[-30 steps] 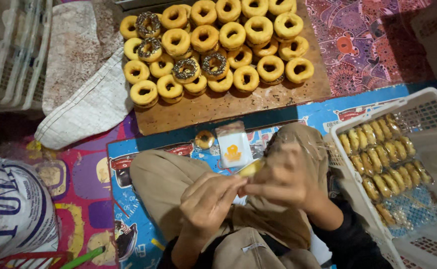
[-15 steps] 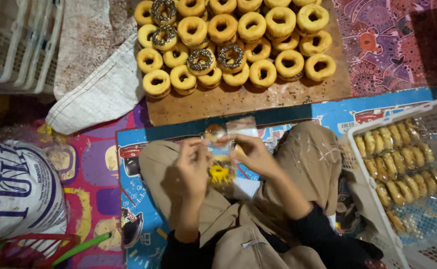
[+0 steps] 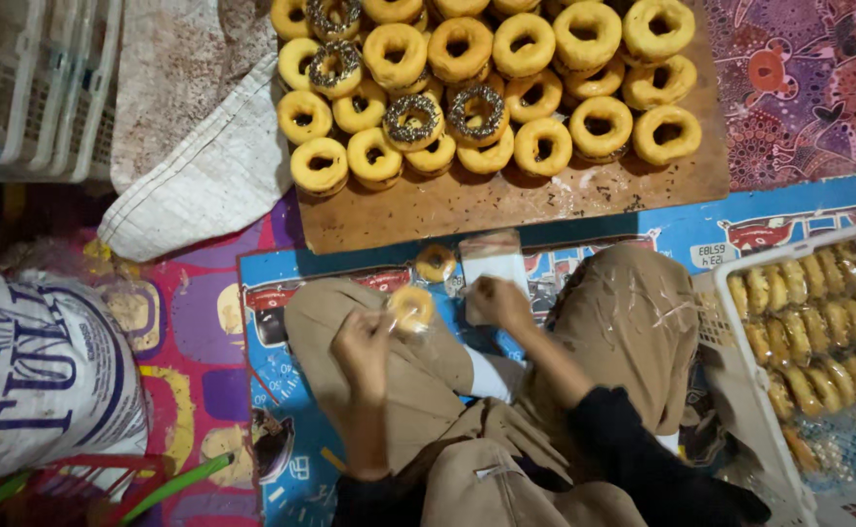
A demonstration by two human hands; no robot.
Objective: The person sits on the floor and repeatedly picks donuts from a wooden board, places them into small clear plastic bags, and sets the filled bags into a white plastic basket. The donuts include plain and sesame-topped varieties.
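Note:
I sit cross-legged on a mat. My left hand (image 3: 367, 344) holds a plain yellow donut (image 3: 411, 307) inside a clear plastic wrapper, over my left knee. My right hand (image 3: 499, 301) is closed, pinching the edge of a small stack of clear plastic bags (image 3: 492, 262) lying on the mat between my knees. A single loose donut (image 3: 436, 263) lies on the mat just left of the bags. Ahead, a wooden board (image 3: 506, 200) carries many donuts (image 3: 477, 78), most plain, a few with chocolate sprinkles.
A white plastic crate (image 3: 740, 390) at my right holds rows of wrapped donuts (image 3: 818, 322). A white cloth (image 3: 194, 146) lies left of the board, stacked white crates (image 3: 28, 88) at far left, a printed white sack (image 3: 38, 371) at lower left.
Both hands were together holding a bag and donut between my knees. Now they have parted: the left keeps the bagged donut, the right has gone forward to the bag stack.

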